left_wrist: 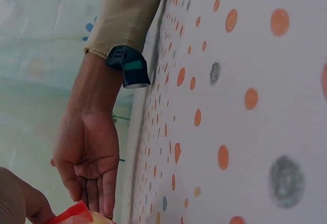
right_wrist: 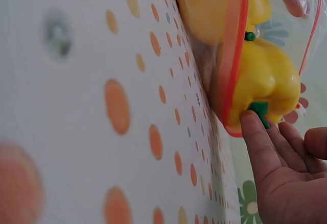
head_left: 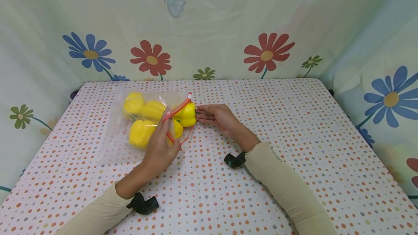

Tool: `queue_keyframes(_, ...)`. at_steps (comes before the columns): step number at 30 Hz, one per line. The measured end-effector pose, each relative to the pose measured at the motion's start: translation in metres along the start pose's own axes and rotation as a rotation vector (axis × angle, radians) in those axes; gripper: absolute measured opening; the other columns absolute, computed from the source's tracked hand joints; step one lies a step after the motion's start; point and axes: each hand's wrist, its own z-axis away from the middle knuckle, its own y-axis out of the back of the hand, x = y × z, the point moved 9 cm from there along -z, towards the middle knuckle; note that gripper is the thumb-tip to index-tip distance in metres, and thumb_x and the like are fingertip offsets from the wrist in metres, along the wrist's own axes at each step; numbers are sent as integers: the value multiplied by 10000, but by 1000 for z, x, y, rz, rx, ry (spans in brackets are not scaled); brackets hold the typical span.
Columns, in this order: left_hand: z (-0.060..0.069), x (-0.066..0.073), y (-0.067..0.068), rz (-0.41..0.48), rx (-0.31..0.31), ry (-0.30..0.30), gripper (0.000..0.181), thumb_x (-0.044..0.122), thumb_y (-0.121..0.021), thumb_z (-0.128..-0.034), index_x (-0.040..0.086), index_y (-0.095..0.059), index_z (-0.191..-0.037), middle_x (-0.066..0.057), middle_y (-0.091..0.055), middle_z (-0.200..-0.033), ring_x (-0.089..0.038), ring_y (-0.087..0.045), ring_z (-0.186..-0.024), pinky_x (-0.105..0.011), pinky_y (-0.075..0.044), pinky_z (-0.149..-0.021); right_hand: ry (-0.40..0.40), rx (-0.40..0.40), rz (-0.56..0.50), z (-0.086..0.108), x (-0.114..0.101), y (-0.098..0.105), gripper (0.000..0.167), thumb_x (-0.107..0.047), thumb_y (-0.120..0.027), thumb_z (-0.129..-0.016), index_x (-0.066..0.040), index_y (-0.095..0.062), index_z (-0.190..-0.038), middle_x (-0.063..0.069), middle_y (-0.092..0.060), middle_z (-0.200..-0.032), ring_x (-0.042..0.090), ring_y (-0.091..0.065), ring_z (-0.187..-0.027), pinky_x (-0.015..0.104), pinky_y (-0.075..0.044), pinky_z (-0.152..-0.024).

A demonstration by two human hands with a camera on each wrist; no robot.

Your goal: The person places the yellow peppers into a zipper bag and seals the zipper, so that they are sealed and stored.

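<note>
A clear zip bag (head_left: 112,144) with a red zip edge (right_wrist: 236,45) lies flat at the left of the table, holding several yellow bell peppers (head_left: 142,133). My left hand (head_left: 160,151) grips the bag at its mouth, and the film and red edge show near its fingers. One yellow bell pepper (right_wrist: 271,73) is at the mouth, partly inside, its green stem (right_wrist: 259,112) facing out. The extended fingers of my right hand (head_left: 222,119) touch it at the stem end. In the left wrist view, only part of the left hand (left_wrist: 18,198) shows.
The table wears a white cloth (head_left: 277,119) with coloured dots. Flowered curtains (head_left: 215,17) hang behind it and at both sides. A black wrist camera sits on each forearm, the right one (head_left: 235,160) just over the cloth.
</note>
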Motion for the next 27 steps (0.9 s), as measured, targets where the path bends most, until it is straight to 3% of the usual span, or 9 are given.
queue_keyframes(15,0,2,-1,-10,-8,-20,862,-157,-672,-765,-45,-246,-1506,-105,-224,-1581,-213,-304,-1395,-363,-250,-1120,-38,13,-64,0,7,-10,355,-104,-416,-1037,77,-544,-1314,189,-601,-1278,295,-602,-1148,384,-493,-929)
queue_keyframes(27,-1,0,-1,-12,-27,10,911,-152,-674,-768,-10,-197,-1531,-104,-249,-1572,-211,-306,-1393,-377,-247,-1123,-29,-17,-65,1,8,-18,356,-109,-415,-1040,78,-547,-1312,186,-601,-1280,291,-603,-1147,400,-482,-944)
